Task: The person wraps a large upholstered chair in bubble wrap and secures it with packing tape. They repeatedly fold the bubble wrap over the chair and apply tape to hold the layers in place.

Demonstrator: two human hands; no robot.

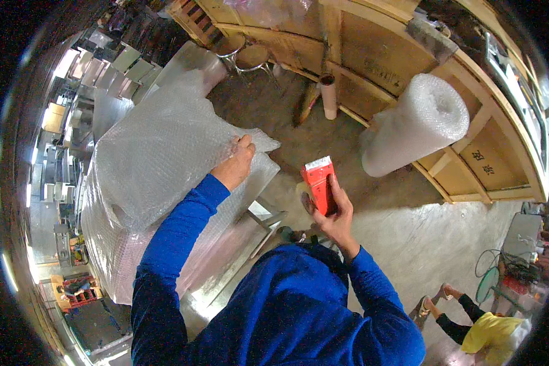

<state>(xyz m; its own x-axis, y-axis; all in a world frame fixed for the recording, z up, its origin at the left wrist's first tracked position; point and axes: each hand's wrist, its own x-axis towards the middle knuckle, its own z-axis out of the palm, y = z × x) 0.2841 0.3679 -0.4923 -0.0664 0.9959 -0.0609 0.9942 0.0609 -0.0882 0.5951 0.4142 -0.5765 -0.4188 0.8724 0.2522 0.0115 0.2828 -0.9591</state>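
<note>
Bubble wrap (158, 146) drapes over a large boxy object to my left, hiding most of it. My left hand (239, 163) is closed on the wrap near its right edge, and a loose flap of film sticks out beyond the fingers. In front of my chest, my right hand (335, 216) grips a red tape dispenser (319, 183) with its pale toothed end pointing away from me. Part of a yellowish tape roll shows at the dispenser's left side. The dispenser is apart from the wrap.
A thick roll of bubble wrap (409, 128) stands by wooden crate panels (390, 67). Near it are a cardboard tube (328, 97) and round stools (252, 58). Metal parts (116, 67) fill the far left. A person in yellow (494, 335) is at lower right, near cables and equipment.
</note>
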